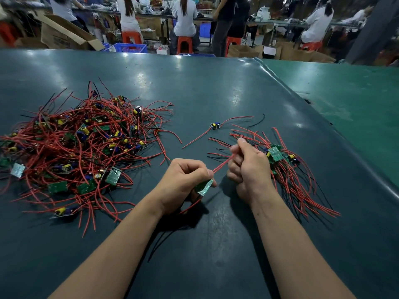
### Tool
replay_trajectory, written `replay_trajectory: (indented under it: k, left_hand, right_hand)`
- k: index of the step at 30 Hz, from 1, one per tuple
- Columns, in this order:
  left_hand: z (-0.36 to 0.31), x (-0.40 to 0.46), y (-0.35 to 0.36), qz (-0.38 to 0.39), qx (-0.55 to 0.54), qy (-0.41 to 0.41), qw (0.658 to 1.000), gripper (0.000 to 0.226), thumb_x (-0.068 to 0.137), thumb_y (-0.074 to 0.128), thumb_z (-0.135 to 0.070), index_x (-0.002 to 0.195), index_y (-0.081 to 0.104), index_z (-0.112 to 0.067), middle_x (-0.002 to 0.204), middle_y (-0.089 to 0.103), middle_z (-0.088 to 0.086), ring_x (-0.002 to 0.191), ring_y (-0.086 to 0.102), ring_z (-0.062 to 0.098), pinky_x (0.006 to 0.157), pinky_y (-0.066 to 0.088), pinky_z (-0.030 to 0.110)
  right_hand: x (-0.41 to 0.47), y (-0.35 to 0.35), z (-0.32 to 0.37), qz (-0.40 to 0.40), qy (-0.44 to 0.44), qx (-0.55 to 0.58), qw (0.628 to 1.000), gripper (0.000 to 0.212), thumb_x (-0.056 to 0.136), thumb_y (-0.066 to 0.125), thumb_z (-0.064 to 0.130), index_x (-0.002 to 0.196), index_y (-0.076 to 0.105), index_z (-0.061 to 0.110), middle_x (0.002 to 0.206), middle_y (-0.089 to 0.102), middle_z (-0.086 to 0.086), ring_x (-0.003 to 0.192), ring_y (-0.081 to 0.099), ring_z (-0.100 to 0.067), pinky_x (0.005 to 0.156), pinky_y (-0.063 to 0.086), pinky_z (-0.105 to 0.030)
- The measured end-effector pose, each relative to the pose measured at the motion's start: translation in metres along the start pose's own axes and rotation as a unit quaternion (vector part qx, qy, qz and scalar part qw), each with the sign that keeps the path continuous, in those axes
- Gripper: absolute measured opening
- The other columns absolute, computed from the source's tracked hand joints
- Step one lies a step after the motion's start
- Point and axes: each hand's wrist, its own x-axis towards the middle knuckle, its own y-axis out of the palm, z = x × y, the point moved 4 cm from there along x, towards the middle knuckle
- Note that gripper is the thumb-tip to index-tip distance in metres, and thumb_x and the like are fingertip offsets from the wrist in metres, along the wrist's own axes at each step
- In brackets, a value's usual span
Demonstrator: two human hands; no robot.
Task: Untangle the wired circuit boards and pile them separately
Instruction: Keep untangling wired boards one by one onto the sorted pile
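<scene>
Left hand (183, 180) pinches a circuit board (204, 187); right hand (248, 167) grips its red wire (222, 164), beside the sorted pile (287, 167).

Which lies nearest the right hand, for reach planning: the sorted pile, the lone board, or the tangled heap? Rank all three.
From the right hand:
1. Sorted pile, touching its right side.
2. Lone board, beyond it, slightly left.
3. Tangled heap, far left.

The tangled heap (73, 145) runs off the picture's left edge at the worktop's (216, 87) left side. The left hand (183, 182) hides most of its circuit board (204, 187). The right hand (248, 167) covers part of the sorted pile (287, 167).
</scene>
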Motion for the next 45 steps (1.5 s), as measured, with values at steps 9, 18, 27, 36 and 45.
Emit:
replay_trajectory:
  k: [9, 18, 27, 36, 45]
  left_hand:
    - [-0.001, -0.002, 0.000, 0.016, -0.018, -0.015, 1.000, 0.033, 0.061, 0.069, -0.034, 0.056, 0.067, -0.002, 0.050, 0.053, -0.003, 0.040, 0.036, 0.009, 0.039, 0.030, 0.017]
    - [-0.004, 0.003, -0.010, -0.119, 0.005, 0.053, 0.992, 0.025, 0.088, 0.060, -0.030, 0.072, 0.075, -0.017, 0.058, 0.051, -0.001, 0.049, 0.040, 0.011, 0.046, 0.034, 0.020]
    - [-0.015, -0.001, -0.013, -0.119, 0.169, 0.151, 0.967, 0.022, 0.096, 0.052, -0.025, 0.099, 0.071, -0.015, 0.083, 0.065, -0.005, 0.080, 0.059, 0.007, 0.075, 0.044, 0.023]
    - [-0.042, -0.025, -0.036, -0.393, 0.322, 0.348, 0.788, 0.044, 0.105, 0.038, -0.031, 0.080, 0.070, -0.013, 0.065, 0.057, -0.005, 0.072, 0.051, 0.019, 0.071, 0.040, 0.028]
    - [-0.014, -0.012, -0.063, -0.445, 0.568, -0.005, 0.692, 0.038, 0.084, 0.063, -0.032, 0.119, 0.059, -0.018, 0.126, 0.053, 0.006, 0.121, 0.039, 0.032, 0.096, 0.032, 0.047]
  right_hand:
    - [0.001, -0.009, 0.014, -0.045, -0.300, -0.268, 0.915, 0.021, 0.095, 0.064, 0.013, 0.082, 0.074, -0.001, 0.067, 0.059, -0.004, 0.061, 0.054, -0.012, 0.063, 0.046, -0.029]
    - [-0.006, -0.003, 0.005, 0.026, -0.085, -0.173, 0.981, 0.042, 0.077, 0.065, 0.055, 0.080, 0.072, 0.014, 0.052, 0.053, 0.002, 0.035, 0.038, -0.008, 0.035, 0.028, -0.016]
    - [-0.027, 0.020, -0.015, 0.276, 0.024, -0.274, 0.921, 0.016, 0.081, 0.072, 0.029, 0.068, 0.066, 0.021, 0.051, 0.049, 0.004, 0.036, 0.038, -0.007, 0.033, 0.028, -0.017]
    - [-0.013, 0.000, 0.021, -0.026, -0.197, -0.141, 0.970, 0.018, 0.093, 0.066, 0.017, 0.078, 0.064, 0.008, 0.064, 0.067, -0.002, 0.042, 0.051, -0.012, 0.034, 0.037, -0.020]
    - [-0.006, -0.019, 0.001, -0.154, 0.006, 0.125, 0.980, 0.020, 0.103, 0.049, 0.019, 0.099, 0.055, 0.000, 0.102, 0.066, -0.019, 0.054, 0.071, -0.017, 0.041, 0.049, -0.017]
